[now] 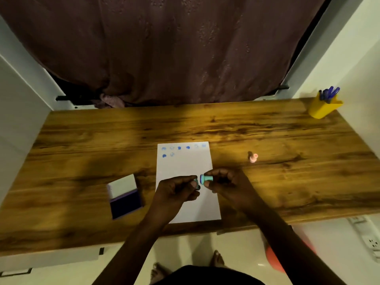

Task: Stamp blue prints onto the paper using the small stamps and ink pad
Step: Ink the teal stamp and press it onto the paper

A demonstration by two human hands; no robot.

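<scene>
A white sheet of paper (185, 167) lies on the wooden desk (287, 140), with several blue prints along its top edge. Above the sheet's middle, my right hand (226, 182) pinches a small teal stamp (206, 178) lying sideways, its blue face turned left. My left hand (176, 190) is closed on a small teal piece (197, 185), apparently the stamp's cap, just apart from the stamp. The ink pad (125, 202) lies open left of the paper, its dark blue pad facing up and its white lid folded back. A pink stamp (253, 157) stands right of the paper.
A yellow pen holder (322, 109) with blue pens stands at the desk's far right corner. A dark curtain (174, 48) hangs behind the desk. White walls close in on both sides. My bare feet (218, 259) and an orange object (273, 258) are on the floor below.
</scene>
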